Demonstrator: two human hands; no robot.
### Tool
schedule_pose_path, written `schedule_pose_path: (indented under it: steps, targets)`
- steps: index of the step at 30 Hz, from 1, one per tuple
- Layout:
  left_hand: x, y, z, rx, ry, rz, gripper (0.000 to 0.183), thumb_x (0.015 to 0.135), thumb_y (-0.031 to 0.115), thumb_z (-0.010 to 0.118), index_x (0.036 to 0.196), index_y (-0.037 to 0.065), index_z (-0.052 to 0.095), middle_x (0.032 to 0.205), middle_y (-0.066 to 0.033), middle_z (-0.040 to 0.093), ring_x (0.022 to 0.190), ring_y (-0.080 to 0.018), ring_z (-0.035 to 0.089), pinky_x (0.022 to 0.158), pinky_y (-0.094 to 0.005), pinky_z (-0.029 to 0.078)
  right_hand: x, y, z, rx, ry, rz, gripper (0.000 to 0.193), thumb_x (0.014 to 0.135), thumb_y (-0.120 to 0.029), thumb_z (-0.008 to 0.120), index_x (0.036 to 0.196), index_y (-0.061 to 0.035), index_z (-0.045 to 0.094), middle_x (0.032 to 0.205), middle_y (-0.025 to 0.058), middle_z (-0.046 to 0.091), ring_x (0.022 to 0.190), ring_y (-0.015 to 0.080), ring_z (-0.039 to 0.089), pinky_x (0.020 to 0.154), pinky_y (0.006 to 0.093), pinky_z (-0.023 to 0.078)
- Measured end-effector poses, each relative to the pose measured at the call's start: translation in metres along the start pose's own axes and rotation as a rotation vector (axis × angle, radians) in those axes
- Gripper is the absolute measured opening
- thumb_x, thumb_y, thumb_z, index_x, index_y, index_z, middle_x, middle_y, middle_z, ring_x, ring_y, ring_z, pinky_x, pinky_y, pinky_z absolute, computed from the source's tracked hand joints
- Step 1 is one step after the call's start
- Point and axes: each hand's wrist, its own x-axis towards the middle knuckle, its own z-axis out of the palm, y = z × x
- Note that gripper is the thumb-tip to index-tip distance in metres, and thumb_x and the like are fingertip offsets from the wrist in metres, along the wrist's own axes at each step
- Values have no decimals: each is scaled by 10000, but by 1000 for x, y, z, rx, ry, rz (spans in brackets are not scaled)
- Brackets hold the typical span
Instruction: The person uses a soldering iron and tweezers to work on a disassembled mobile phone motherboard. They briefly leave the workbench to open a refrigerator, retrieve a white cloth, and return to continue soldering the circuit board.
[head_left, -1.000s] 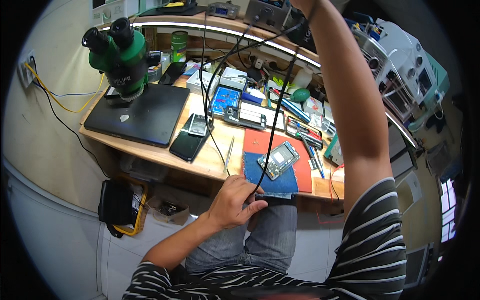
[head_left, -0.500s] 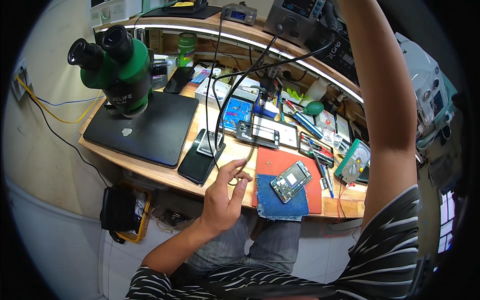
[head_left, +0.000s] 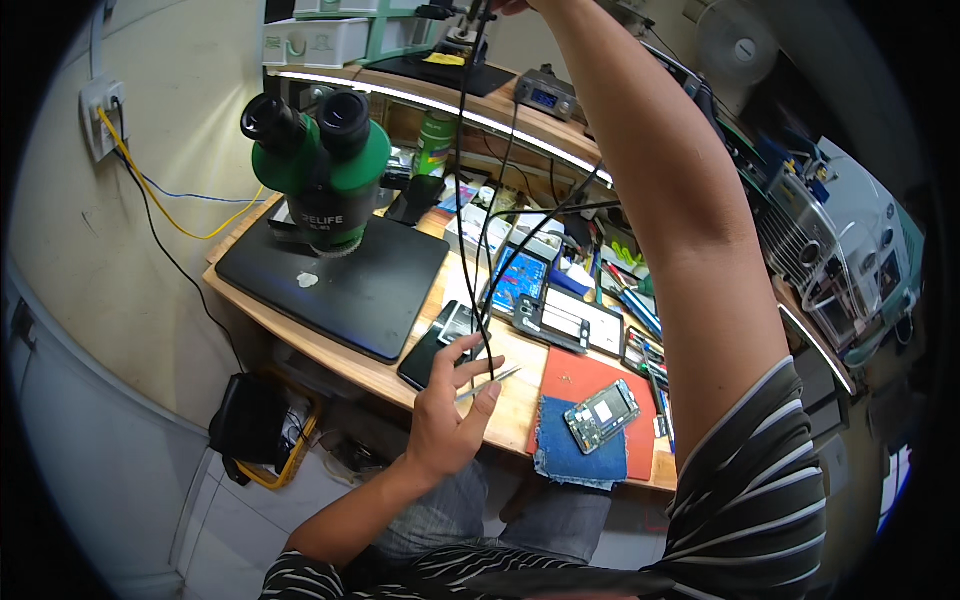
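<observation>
My left hand (head_left: 448, 418) is in front of the bench edge, fingers curled round a slim, pointed silver tool that looks like tweezers (head_left: 506, 374). A black cable (head_left: 462, 200) hangs down to these fingers; whether they grip it too I cannot tell. My right arm reaches far up, and only a little of my right hand (head_left: 516, 5) shows at the top edge, beside the cable's upper end. Its fingers are mostly cut off. An opened phone with bare circuitry (head_left: 602, 414) lies on a blue denim cloth (head_left: 580, 455) over an orange mat (head_left: 570, 372).
A green microscope (head_left: 325, 180) stands over a closed black laptop (head_left: 340, 285). Near my left hand lies a dark phone (head_left: 425, 355). Phone frames (head_left: 550, 322), a blue tray (head_left: 520, 280) and pens crowd the bench's back. A shelf (head_left: 500, 105) carries a small display unit (head_left: 546, 95).
The view has swung to the right and upward. My right hand has come into sight at the top edge, and the cables now hang closer together. My left hand stays low, the silver tool showing more clearly.
</observation>
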Motion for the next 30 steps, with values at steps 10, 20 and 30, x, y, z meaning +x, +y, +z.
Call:
schedule_pose_path:
  steps: [10, 20, 30]
  targets:
    - [6, 7, -6, 180, 83, 128, 616, 964, 146, 664, 1445, -65, 340, 1358, -327, 596, 1268, -378, 613, 1054, -413, 465, 27, 29, 44, 3, 64, 5, 210, 781, -97, 757, 850, 99, 733, 701, 205, 719, 581, 279, 729, 510, 404, 592]
    - [-97, -11, 50, -118, -223, 627, 557, 829, 19, 723, 1307, 6, 438, 1174, -242, 669, 994, -349, 655, 900, -433, 516, -112, 26, 54, -6, 365, -350, 222, 833, -61, 657, 996, 70, 730, 903, 267, 739, 816, 375, 754, 695, 452, 588]
    - [-200, -97, 151, -88, -1071, 146, 374, 848, 8, 735, 1210, 29, 643, 959, -106, 722, 854, -226, 687, 773, -332, 537, -502, 57, -155, -107, 684, -178, 99, 774, -82, 714, 814, 8, 727, 728, 119, 717, 632, 207, 713, 595, 310, 552]
